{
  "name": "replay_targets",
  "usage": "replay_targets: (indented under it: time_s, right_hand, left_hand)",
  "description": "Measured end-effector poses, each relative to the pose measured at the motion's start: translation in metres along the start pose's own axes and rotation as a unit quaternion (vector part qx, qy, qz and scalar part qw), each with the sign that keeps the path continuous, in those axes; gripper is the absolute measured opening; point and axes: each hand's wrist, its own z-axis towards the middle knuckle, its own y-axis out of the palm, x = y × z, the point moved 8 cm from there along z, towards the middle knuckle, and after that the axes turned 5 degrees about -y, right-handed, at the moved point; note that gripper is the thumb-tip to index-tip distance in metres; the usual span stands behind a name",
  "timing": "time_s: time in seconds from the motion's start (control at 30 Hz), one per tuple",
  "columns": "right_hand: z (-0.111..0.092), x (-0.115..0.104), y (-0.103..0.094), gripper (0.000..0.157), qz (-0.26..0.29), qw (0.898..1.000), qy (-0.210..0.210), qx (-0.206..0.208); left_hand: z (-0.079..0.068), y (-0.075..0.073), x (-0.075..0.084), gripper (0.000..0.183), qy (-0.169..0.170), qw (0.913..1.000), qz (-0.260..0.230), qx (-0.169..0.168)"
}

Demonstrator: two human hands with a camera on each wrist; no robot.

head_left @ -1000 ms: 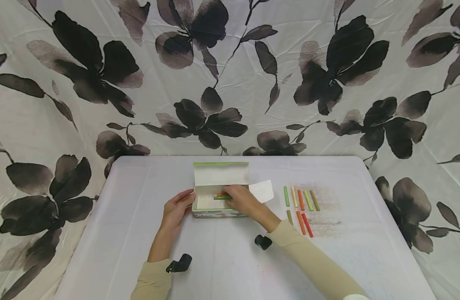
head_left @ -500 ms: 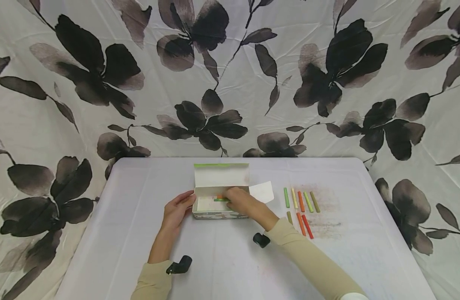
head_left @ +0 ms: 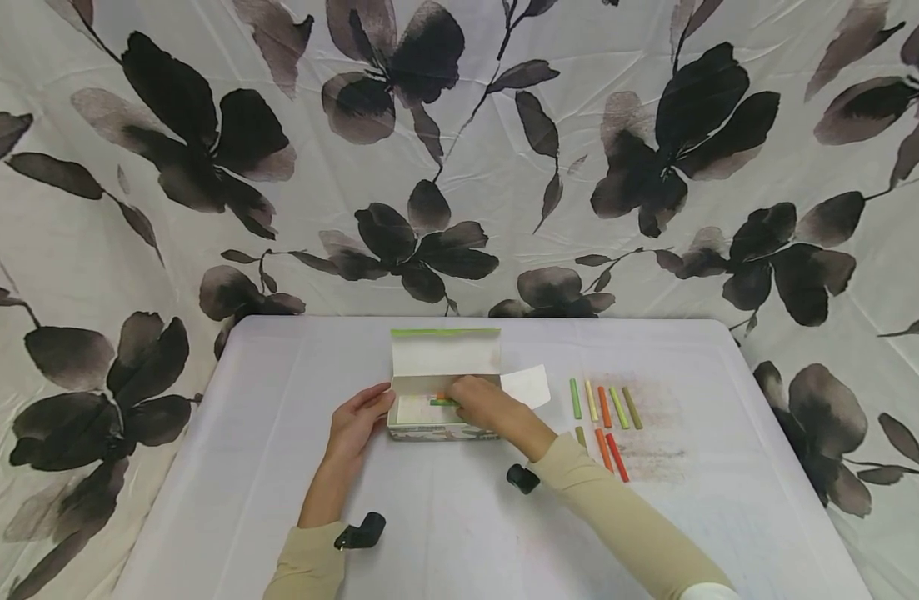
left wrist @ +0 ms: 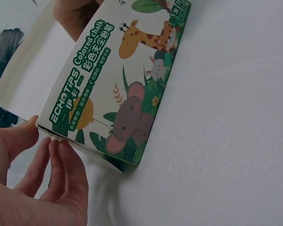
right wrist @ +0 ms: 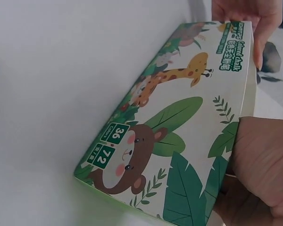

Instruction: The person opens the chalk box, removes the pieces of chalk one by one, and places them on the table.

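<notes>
An open chalk box [head_left: 444, 432], printed with cartoon animals, stands near the middle of the table with its lid raised. My left hand [head_left: 354, 419] holds the box's left end; in the left wrist view the thumb lies at the top edge and the fingers press the end wall. My right hand [head_left: 487, 406] reaches down into the box from the right. Its fingertips are hidden behind the front wall [right wrist: 179, 94] in the right wrist view. A green chalk stick [head_left: 442, 403] and an orange one [head_left: 441, 396] show inside, beside the right fingers. Whether those fingers grip any chalk is hidden.
To the right, several chalk sticks [head_left: 605, 406] in green, yellow, orange and olive lie in a row. A shorter row below includes a red stick [head_left: 617, 457]. Chalk dust smudges mark the white table [head_left: 657, 454]. A side flap [head_left: 525, 386] juts from the box's right end.
The right hand sinks slightly deeper into the box and covers a little more of the orange chalk. The left hand stays on the box's end. The view shifts slightly.
</notes>
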Motion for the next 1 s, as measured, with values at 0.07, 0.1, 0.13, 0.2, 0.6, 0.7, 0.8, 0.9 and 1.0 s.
replay_targets:
  time_s: [0.07,0.1,0.13,0.2,0.6,0.7,0.8,0.9,1.0]
  right_hand:
    - [0.001,-0.001,0.000,0.016,-0.007,1.000,-0.001,0.004]
    - [0.001,-0.002,-0.001,0.018,-0.011,1.000,0.000,0.005]
    - [0.001,-0.002,-0.001,0.020,-0.015,1.000,-0.001,0.007]
    - [0.001,-0.004,-0.002,0.022,-0.025,1.000,-0.006,0.011]
    - [0.012,-0.017,0.005,0.009,-0.207,0.972,-0.103,0.047]
    - [0.013,-0.018,0.006,0.007,-0.221,0.968,-0.113,0.046]
    - [0.012,-0.016,0.005,0.005,-0.190,0.976,-0.101,0.036]
    - [0.010,-0.012,0.001,0.005,-0.115,0.990,-0.079,0.029]
    - [0.005,-0.008,-0.004,0.006,-0.035,0.997,-0.062,0.032]
  left_hand:
    - [0.000,0.000,0.000,0.045,0.002,1.0000,0.001,0.000]
    - [0.000,0.000,0.000,0.045,0.003,1.0000,0.001,0.000]
    - [0.000,0.000,0.000,0.044,0.003,1.0000,0.000,0.000]
    - [0.001,0.000,0.000,0.044,0.003,1.0000,0.001,-0.002]
    - [0.000,-0.001,-0.002,0.047,-0.005,1.0000,0.001,-0.006]
    - [0.000,0.000,-0.002,0.046,-0.006,1.0000,-0.001,-0.005]
    - [0.000,-0.001,-0.002,0.046,-0.003,1.0000,-0.001,-0.002]
    - [0.000,-0.001,-0.001,0.046,0.001,1.0000,-0.002,-0.005]
    - [0.000,-0.001,0.000,0.046,0.004,1.0000,-0.002,-0.006]
